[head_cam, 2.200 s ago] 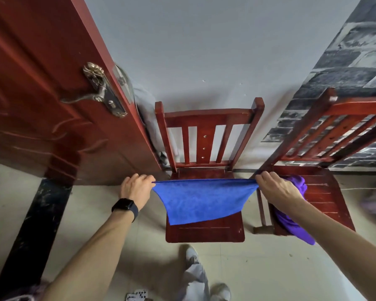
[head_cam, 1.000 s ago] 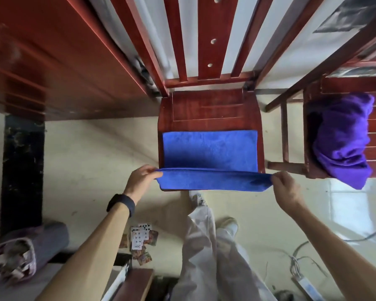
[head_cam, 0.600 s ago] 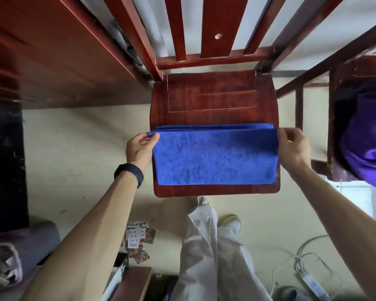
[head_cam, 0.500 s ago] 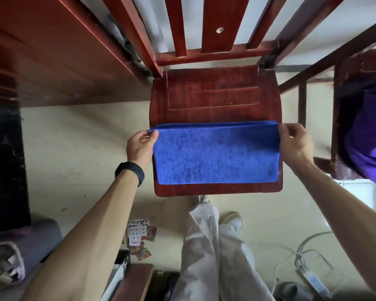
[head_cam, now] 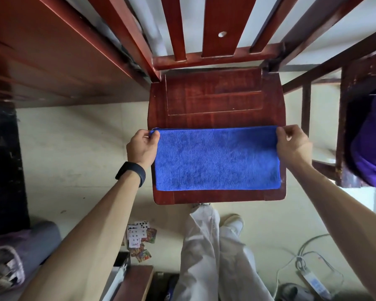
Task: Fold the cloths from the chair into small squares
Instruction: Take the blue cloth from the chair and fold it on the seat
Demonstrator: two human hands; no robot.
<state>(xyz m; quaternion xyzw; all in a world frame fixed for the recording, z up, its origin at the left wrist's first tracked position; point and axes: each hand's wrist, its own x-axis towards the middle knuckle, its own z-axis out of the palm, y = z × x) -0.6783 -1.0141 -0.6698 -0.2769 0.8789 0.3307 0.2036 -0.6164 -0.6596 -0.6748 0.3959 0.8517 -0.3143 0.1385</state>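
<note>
blue cloth [head_cam: 217, 158] folded on chair [head_cam: 215, 98], far corners pinched by left hand [head_cam: 142, 146] and right hand [head_cam: 292, 144].

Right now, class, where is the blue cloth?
Head view, centre: the blue cloth lies nearside on the red wooden chair seat, between left hand and right hand.

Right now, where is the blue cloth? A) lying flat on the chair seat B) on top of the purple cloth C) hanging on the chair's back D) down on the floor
A: the blue cloth lies flat on the chair seat, with the left hand and right hand pinching its far corners.
</note>
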